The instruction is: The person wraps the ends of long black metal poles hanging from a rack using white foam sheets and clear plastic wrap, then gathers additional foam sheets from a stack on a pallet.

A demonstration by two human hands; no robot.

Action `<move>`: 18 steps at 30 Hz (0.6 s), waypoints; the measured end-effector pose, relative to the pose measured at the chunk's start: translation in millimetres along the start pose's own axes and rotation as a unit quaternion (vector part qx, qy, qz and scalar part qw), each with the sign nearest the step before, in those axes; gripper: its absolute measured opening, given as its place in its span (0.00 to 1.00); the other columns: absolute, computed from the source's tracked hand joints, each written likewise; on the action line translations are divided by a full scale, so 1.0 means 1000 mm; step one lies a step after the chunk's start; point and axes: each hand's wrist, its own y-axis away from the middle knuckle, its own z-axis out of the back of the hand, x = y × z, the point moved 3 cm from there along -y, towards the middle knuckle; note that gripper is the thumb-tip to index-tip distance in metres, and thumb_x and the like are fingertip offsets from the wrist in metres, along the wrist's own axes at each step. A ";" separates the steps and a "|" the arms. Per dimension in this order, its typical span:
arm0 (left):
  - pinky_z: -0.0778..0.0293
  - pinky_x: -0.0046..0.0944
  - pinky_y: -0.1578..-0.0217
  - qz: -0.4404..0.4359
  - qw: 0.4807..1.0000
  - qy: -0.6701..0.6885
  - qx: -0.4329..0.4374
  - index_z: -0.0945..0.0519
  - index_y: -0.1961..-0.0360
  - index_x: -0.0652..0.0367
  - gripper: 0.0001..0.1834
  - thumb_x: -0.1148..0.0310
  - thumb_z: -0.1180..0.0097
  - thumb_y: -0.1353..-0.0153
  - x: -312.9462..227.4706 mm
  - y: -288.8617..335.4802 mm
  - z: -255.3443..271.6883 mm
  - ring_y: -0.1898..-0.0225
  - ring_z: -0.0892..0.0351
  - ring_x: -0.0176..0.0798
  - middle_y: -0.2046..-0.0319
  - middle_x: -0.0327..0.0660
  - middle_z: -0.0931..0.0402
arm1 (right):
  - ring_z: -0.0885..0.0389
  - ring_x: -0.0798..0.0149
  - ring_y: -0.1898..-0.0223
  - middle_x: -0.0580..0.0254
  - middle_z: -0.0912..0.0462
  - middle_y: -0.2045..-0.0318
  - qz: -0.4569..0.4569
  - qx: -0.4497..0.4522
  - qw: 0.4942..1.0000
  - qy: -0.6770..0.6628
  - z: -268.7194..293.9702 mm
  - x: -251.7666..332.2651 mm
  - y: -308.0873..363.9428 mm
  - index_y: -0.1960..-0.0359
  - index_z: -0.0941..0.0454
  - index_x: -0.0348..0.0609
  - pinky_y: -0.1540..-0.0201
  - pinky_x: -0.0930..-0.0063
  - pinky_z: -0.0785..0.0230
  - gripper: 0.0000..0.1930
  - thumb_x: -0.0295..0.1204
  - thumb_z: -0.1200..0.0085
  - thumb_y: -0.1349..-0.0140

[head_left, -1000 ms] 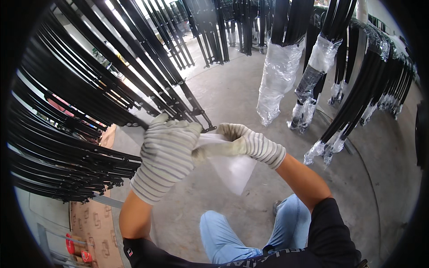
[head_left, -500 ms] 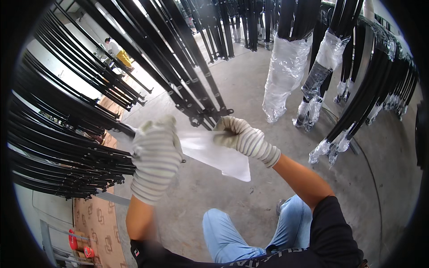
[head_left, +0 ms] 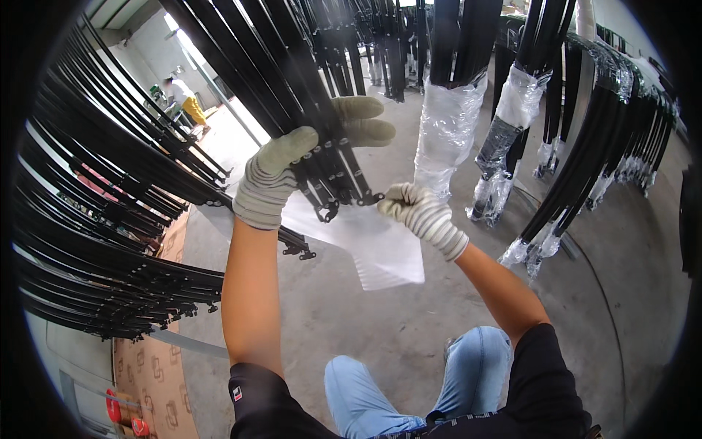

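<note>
A bundle of long black metal bars (head_left: 272, 69) slants down from above, with small fittings at its lower ends. My left hand (head_left: 269, 179), in a striped knit glove, grips these bars; the thumb crosses the front and fingertips show past the far side. Behind the bar ends hangs a thin, whitish, see-through sheet (head_left: 384, 256). Pinched at the sheet's upper right edge, beside the lowest bar end, is my right hand (head_left: 420, 212), gloved the same way. The sheet's left part runs behind my left wrist.
More black bars (head_left: 110, 271) crowd the left side. Hanging bundles with plastic-wrapped ends (head_left: 450, 135) stand at right. A dark cable (head_left: 607, 285) lies on the concrete floor (head_left: 556, 366). Red containers (head_left: 139, 426) sit lower left. Another person (head_left: 186, 102) stands far off at upper left.
My left hand has come off the sheet's left side and moved up onto the black bars. My right hand keeps the sheet, which now hangs lower and more spread behind the bar ends.
</note>
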 end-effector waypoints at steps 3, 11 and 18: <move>0.26 0.44 0.58 -0.029 0.999 -0.005 -0.037 0.41 0.47 0.75 0.48 0.43 0.46 0.58 -0.001 0.004 -0.004 0.50 0.32 0.56 0.54 0.63 0.34 | 0.22 0.65 0.71 0.57 0.20 0.72 -0.020 0.030 0.997 0.067 0.017 0.035 -0.011 0.63 0.24 0.39 0.65 0.77 0.31 0.15 0.36 0.44 0.48; 0.33 0.43 0.50 -0.024 0.995 0.006 -0.098 0.39 0.48 0.75 0.47 0.42 0.47 0.57 -0.011 0.022 -0.010 0.49 0.34 0.59 0.53 0.64 0.35 | 0.25 0.71 0.70 0.59 0.21 0.73 0.037 -0.012 0.999 -0.023 0.015 0.074 -0.016 0.66 0.24 0.38 0.64 0.79 0.32 0.09 0.29 0.47 0.47; 0.30 0.39 0.53 -0.030 0.979 -0.039 -0.199 0.35 0.49 0.71 0.32 0.52 0.52 0.45 -0.022 0.042 -0.013 0.52 0.29 0.48 0.56 0.57 0.30 | 0.27 0.73 0.73 0.62 0.21 0.75 0.116 -0.024 0.993 0.008 0.033 0.131 -0.025 0.68 0.24 0.38 0.66 0.78 0.31 0.08 0.29 0.46 0.47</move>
